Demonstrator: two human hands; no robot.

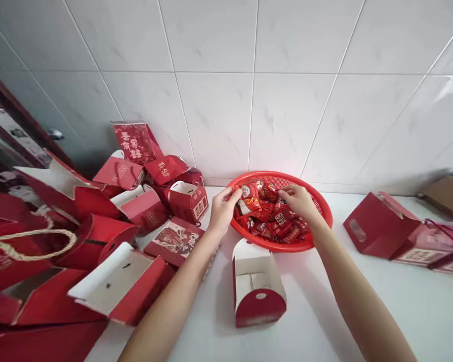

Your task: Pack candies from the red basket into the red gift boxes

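Observation:
A red plastic basket [327, 221] filled with red-wrapped candies [283, 223] stands against the tiled wall. At its left rim, my left hand [222, 206] pinches a red candy packet [251, 195] between thumb and fingers. My right hand [297, 200] reaches over the basket's right side, its fingers bent down together among the wrappers. What those fingers grip, if anything, cannot be made out. In front of the basket, between my forearms, sits an open red gift box [260, 309] with a white inside and nothing visible in it.
Many red gift boxes [132, 286], some open and some folded, crowd the left side. One box there has a rope handle [30, 246]. On the right stand several red boxes [381, 223] in a row, with a brown cardboard box [445, 196] behind them.

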